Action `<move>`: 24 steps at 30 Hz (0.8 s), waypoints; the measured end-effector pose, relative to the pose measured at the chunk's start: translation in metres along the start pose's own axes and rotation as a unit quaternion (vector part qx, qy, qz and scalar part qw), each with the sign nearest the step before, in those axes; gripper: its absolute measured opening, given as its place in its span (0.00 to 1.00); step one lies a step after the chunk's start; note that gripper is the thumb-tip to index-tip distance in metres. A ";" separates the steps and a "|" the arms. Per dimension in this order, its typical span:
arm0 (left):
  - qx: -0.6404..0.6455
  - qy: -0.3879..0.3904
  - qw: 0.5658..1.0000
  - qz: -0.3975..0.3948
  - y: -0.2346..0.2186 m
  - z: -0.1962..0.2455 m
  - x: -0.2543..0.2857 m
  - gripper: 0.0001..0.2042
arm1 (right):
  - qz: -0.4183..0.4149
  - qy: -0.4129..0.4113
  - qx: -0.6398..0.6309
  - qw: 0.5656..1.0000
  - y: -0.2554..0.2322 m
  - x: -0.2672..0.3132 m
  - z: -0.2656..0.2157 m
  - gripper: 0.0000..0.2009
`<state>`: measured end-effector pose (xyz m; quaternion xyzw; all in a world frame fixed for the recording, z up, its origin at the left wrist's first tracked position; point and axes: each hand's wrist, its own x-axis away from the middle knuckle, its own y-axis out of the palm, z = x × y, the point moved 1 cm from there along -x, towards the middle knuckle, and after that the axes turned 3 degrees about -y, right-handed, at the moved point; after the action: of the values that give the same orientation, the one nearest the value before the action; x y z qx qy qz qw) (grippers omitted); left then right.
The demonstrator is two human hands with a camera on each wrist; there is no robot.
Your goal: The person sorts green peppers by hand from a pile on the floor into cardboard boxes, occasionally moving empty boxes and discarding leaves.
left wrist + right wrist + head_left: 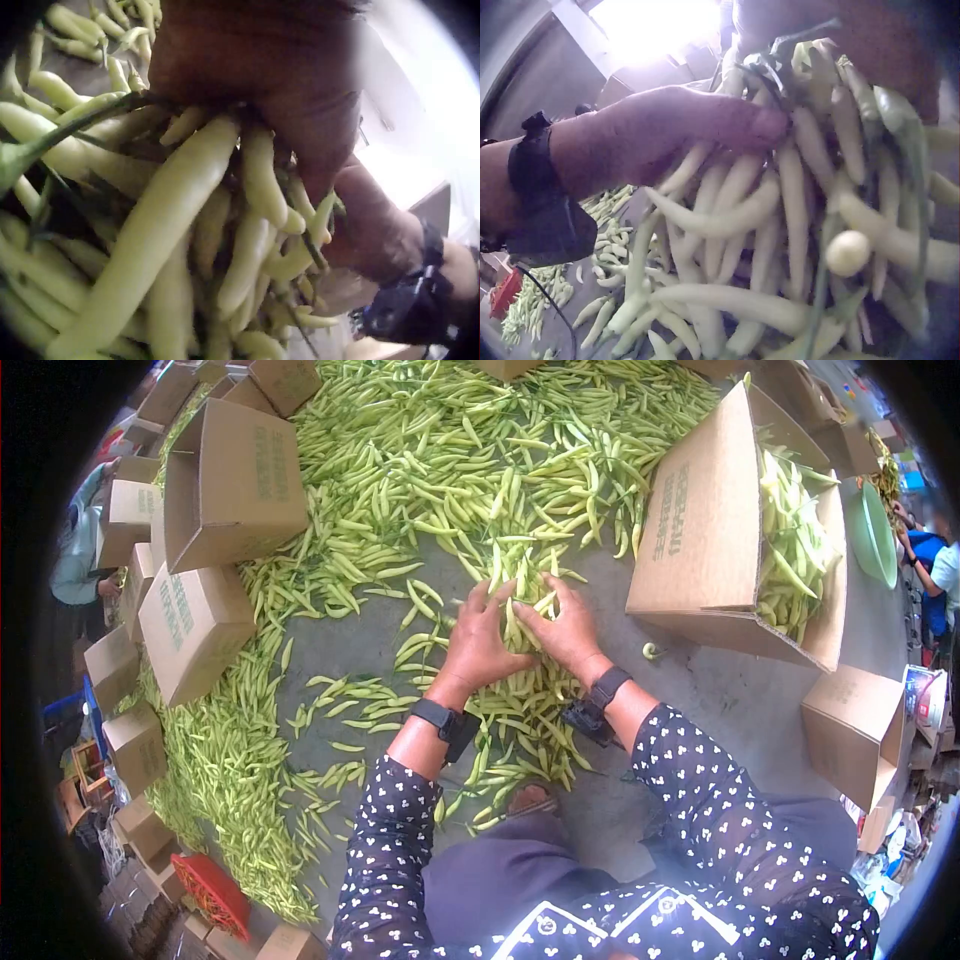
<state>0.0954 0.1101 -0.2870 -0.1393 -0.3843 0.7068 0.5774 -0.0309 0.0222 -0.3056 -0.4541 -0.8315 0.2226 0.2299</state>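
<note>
Both hands are close together over a heap of long pale-green chili peppers (530,705) on the grey floor, in the middle of the head view. My left hand (479,645) grips a bunch from the left, its thumb pointing inward. Facing it, my right hand (568,628) holds the same bunch from the right side. Several peppers (157,232) hang down below the left palm in the left wrist view. The right wrist view shows the right hand (697,124) over many dangling peppers (795,214) with green stems. Some fingertips are hidden among the peppers.
A tilted cardboard box (695,520) partly filled with peppers stands at right. Further boxes (235,485) line the left side, with a red basket (212,895) at lower left. A green basin (872,535) and another person (940,575) are at far right.
</note>
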 end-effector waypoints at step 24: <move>0.117 0.279 0.951 0.060 -0.116 0.298 -0.034 0.48 | 0.068 -0.099 -0.293 0.949 -0.305 0.012 -0.158 0.22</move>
<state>-0.0035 -0.0309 -0.0156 -0.2857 -0.1134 0.7132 0.6300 -0.1430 -0.0912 -0.0011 -0.5330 -0.8456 0.0284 -0.0124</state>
